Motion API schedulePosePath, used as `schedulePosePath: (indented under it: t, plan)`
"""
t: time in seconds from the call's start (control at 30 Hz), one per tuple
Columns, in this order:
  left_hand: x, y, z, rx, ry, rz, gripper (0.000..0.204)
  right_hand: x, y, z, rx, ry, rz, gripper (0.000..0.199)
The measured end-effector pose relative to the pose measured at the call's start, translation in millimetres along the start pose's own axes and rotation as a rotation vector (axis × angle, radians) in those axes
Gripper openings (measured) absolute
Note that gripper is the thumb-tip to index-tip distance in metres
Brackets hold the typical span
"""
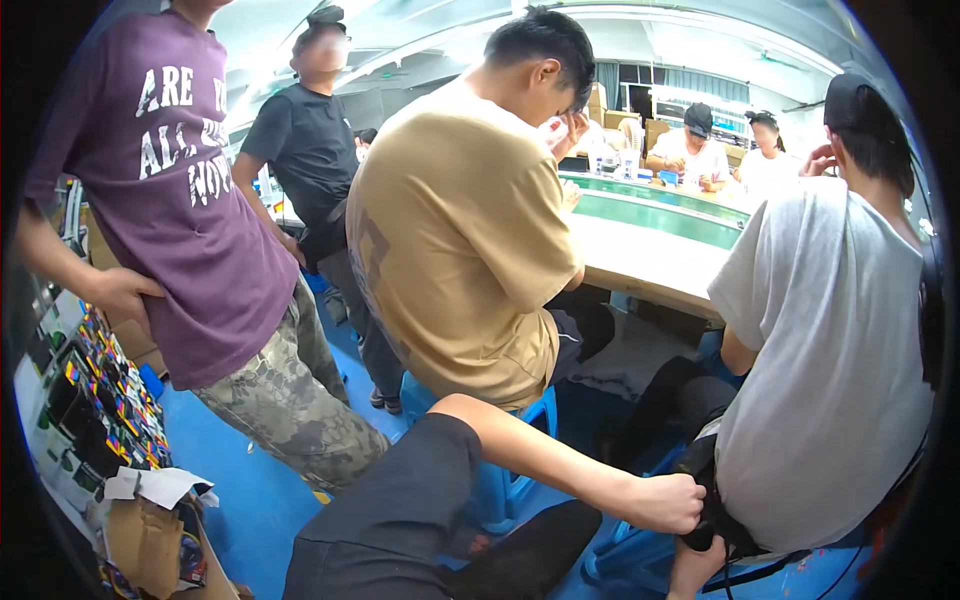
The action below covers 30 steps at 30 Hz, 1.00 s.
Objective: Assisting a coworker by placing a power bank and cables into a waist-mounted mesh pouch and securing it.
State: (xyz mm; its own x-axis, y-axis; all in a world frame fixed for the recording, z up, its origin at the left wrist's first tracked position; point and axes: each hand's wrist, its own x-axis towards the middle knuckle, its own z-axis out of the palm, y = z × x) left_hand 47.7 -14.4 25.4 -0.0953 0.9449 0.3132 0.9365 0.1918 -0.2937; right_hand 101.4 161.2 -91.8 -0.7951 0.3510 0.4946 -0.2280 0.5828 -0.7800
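Note:
From the lower middle my left arm, in a dark sleeve, bends at the elbow and reaches right. My left hand [668,503] is closed in a fist against a black object [708,522] by the waist of a seated person in a light grey shirt [820,370]. Just below, my right hand [698,565] comes up from the lower edge, its fingers curled at the underside of that object. Thin dark cables hang beside it. What exactly the fingers grip is too dark and covered to make out.
A person in a tan shirt [450,220] sits on a blue stool [505,485] at a long table [650,265] with a green belt [660,205]. Two people stand at left. An open cardboard box [150,540] and colourful stacked packages [105,400] lie lower left.

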Motion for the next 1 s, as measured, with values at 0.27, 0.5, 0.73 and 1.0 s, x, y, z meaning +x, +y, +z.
schedulePosePath:
  t: [0.27,0.5,0.73,1.0]
  plan:
    - [8,-5,1,0.003,-0.036,0.049,0.017,10,-23,-13,0.044,-0.051,-0.032,0.041]
    - [5,-1,2,-0.055,0.005,-0.008,0.014,3,-29,-17,0.131,-0.089,0.051,0.044]
    - [-33,7,42,-0.741,1.114,-0.707,0.048,14,-57,-36,0.117,-0.066,-0.046,0.038]
    - [22,35,148,-1.303,1.338,-0.831,0.064,15,-64,-39,0.012,-0.076,-0.115,0.046]
